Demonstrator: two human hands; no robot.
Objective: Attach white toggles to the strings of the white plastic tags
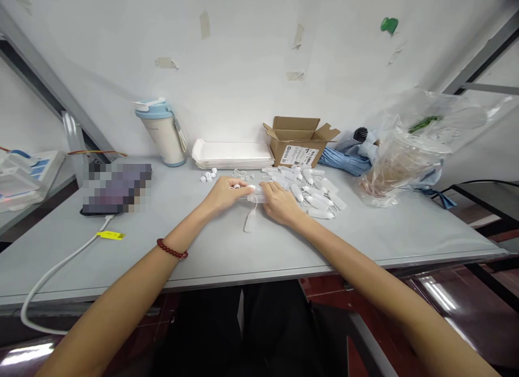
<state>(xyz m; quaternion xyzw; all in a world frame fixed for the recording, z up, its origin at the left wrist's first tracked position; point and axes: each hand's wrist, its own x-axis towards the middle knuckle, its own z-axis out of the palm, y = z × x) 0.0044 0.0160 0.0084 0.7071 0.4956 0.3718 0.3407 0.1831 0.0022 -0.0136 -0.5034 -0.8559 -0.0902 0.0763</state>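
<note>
1. Trailing toward the tabletop's (227, 263) front edge, a small translucent piece (249, 222) could snag if brushed.
2. Left hand (224, 194) and right hand (282, 205) share a closed grip on one translucent tube (257, 197), mid-tabletop; uneven pressure might slip it.
3. Nudging could scatter the loose tubes (318, 202) beside them, or roll white caps (208, 175) toward the back edge.

A: Centre of frame?
B: Translucent white, tubes (318, 202); opaque white, small rounded pieces (208, 175); plain light grey, table (227, 255).
A: Left side?
B: Cream, tumbler (162, 139), with pale-blue lid (155, 111); dark red, beaded bracelet (172, 250); white, cable (44, 279), with yellow tag (110, 235).
A: Upper middle?
B: Brown, carton (279, 151), with white, black-printed label (300, 156).
A: Right side?
B: Blue, cloth (346, 161); black with thin pale stripes, bundle (360, 134); bright green, wall patch (390, 25), upper right.
A: Bottom edge?
B: Black, trousers (279, 328); deep red, floor tiles (325, 285).
</note>
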